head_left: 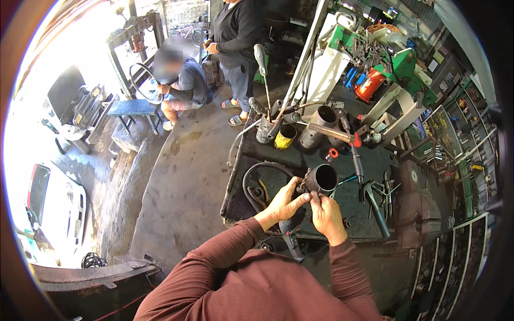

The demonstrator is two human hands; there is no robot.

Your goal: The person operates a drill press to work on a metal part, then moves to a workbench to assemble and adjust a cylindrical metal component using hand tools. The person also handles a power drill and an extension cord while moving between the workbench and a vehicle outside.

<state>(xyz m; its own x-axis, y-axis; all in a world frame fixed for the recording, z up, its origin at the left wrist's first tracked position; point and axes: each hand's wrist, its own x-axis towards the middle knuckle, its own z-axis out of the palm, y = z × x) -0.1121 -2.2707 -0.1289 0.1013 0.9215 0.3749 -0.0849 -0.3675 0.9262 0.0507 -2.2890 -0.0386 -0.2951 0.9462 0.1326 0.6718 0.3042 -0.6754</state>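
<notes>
Both of my hands meet at a dark metal cylinder (324, 181), a short hollow sleeve with its open end facing up, over the workbench. My left hand (284, 204) is closed against its left side, with the thumb pointing across to the right. Its fingertips are partly hidden behind a small lug on the sleeve. My right hand (327, 215) is closed at the near edge, thumb and fingers pressed together beside the left thumb. Whether a smaller part is pinched there I cannot make out. Below my hands, a grey power tool (292, 241) lies at the bench's front edge.
The dark workbench (267, 155) carries a larger metal cylinder (316, 134), a yellow can (285, 137), a wooden-handled hammer (329, 131) and several wrenches (385, 195). A vise (423, 208) stands right. Two people, one seated (190, 80), one standing (238, 40), are beyond the bench.
</notes>
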